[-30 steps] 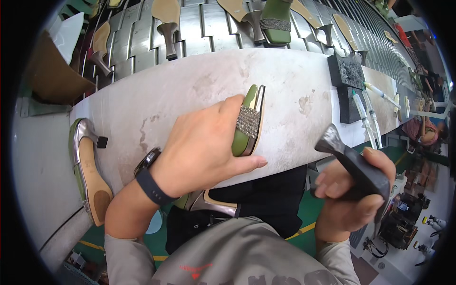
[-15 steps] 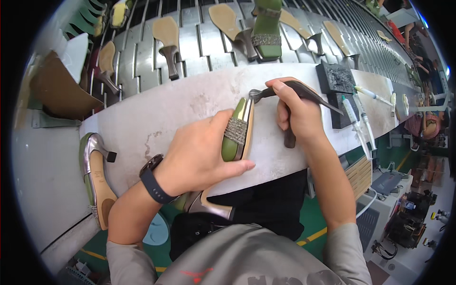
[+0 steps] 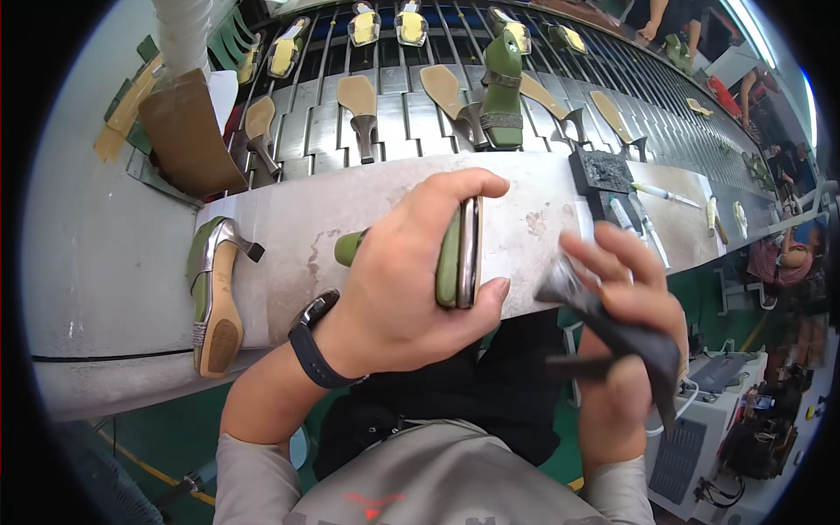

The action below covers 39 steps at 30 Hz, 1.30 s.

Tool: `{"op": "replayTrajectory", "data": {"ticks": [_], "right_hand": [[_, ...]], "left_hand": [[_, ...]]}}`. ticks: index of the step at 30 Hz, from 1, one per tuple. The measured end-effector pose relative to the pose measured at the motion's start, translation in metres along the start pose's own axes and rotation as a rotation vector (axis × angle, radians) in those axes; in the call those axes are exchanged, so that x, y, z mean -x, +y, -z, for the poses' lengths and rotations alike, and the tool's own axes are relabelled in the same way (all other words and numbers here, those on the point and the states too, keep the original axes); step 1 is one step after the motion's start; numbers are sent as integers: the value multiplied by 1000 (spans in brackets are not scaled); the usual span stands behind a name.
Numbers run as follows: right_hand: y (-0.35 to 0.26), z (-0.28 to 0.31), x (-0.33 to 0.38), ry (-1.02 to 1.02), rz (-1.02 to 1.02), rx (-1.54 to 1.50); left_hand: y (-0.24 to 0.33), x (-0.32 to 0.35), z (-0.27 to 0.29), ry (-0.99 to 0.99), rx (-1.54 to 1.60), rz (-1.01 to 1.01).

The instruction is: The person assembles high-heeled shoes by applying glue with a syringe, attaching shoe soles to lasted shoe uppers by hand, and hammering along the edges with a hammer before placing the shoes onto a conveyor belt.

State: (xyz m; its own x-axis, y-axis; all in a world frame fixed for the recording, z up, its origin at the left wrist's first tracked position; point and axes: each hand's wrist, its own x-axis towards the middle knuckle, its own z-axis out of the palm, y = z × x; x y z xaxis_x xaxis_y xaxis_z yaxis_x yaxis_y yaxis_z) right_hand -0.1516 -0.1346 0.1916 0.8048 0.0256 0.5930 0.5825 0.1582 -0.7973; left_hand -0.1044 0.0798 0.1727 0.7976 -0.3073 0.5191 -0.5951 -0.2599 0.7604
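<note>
My left hand (image 3: 407, 276) grips a green heeled shoe (image 3: 459, 254) turned on its side, sole edge toward me, over the front edge of the grey workbench (image 3: 289, 227). The shoe's green heel tip pokes out to the left of my palm. My right hand (image 3: 626, 324) is shut on a dark hammer-like tool (image 3: 612, 324), held just right of the shoe and apart from it, past the bench edge. A dark watch sits on my left wrist.
A second green shoe with a tan sole (image 3: 214, 297) lies on the bench at left. Behind runs a slatted conveyor (image 3: 394, 114) with several soles and a green shoe (image 3: 503, 79). A black block (image 3: 599, 171) and pens lie at right. Other people stand far right.
The shoe has turned from lying on the bench to edge-up in my left hand. My right hand with the tool has pulled back from the shoe's tip toward me and to the right.
</note>
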Motion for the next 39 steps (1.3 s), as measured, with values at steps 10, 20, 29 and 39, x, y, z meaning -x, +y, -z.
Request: {"op": "replayTrajectory", "data": {"ticks": [10, 20, 29, 39], "right_hand": [[-52, -3, -40, -283, -557, 220], [-8, 7, 17, -508, -486, 23], [66, 3, 105, -102, -717, -134], [96, 3, 62, 52, -892, -494]], "left_hand": [[1, 22, -25, 54, -52, -174], [-19, 107, -48, 232, -307, -224], [-73, 147, -42, 89, -788, -144], [-77, 149, -59, 239, -752, -123]]}}
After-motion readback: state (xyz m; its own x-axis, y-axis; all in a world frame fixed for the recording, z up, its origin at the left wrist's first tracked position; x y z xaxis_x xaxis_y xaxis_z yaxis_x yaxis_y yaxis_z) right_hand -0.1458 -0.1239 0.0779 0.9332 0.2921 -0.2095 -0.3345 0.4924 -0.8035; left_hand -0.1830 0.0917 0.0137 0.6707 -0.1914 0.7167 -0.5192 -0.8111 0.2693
